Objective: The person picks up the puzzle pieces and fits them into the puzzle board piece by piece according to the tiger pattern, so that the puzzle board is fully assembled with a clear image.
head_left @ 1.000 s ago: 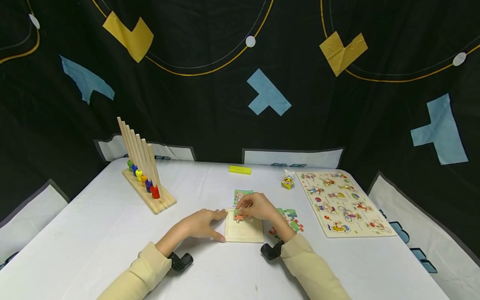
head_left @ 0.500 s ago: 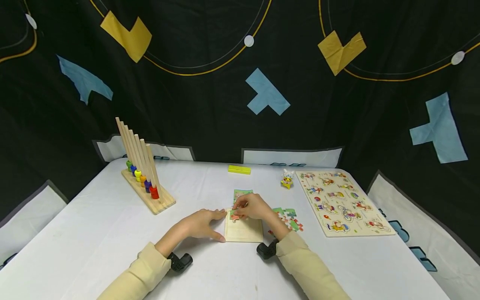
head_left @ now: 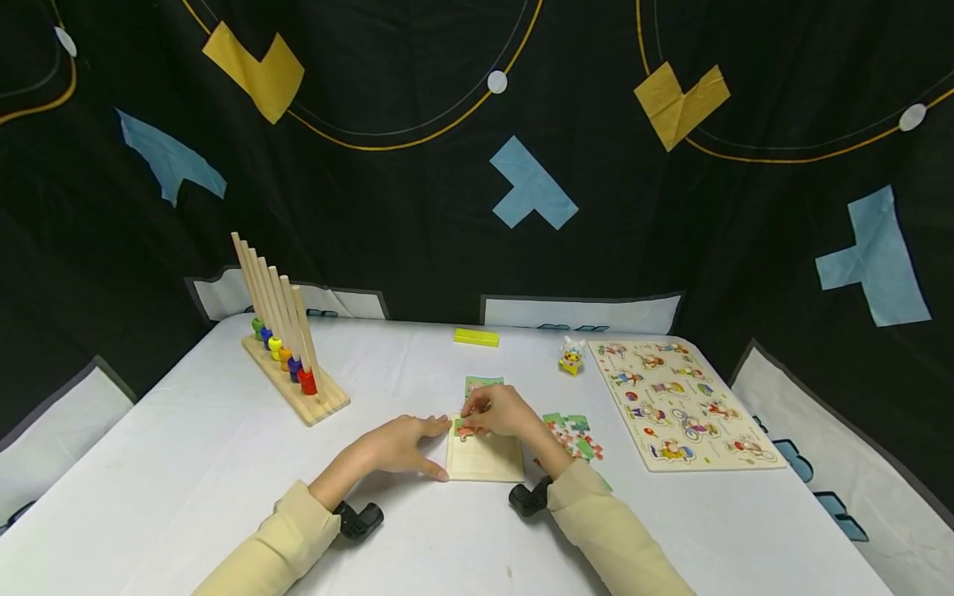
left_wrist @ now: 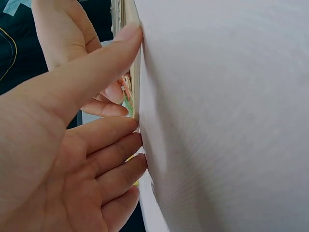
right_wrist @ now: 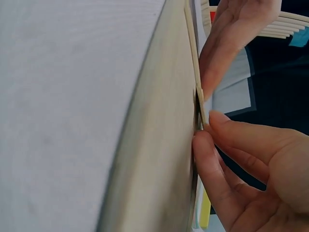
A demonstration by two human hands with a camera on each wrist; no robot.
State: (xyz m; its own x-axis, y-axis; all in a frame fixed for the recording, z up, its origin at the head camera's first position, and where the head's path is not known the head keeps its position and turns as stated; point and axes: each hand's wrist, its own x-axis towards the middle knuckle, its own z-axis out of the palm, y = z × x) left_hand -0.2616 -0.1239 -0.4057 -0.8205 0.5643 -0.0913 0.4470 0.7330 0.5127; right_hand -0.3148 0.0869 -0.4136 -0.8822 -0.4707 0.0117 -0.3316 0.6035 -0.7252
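In the head view a shallow wooden puzzle tray (head_left: 488, 460) lies at the table's middle. My left hand (head_left: 402, 443) rests at the tray's left side, fingers extended and thumb near the front corner; the left wrist view shows the thumb (left_wrist: 108, 58) and fingertips along its edge. Over the tray's far left corner, my right hand (head_left: 503, 411) pinches a green and red jigsaw piece (head_left: 462, 430) between thumb and fingers. The right wrist view shows that piece (right_wrist: 201, 104) edge-on, low at the tray's rim.
Several loose jigsaw pieces (head_left: 580, 432) lie right of the tray, partly behind my right forearm. A green picture piece (head_left: 480, 383) sits behind it. Farther out are a yellow block (head_left: 477, 338), a small figurine (head_left: 571, 358), a peg puzzle board (head_left: 681, 406) and a rod stacker (head_left: 298, 372).
My right hand has shifted slightly left with the jigsaw piece, closer to the tray's far left corner. My left hand stays where it was.
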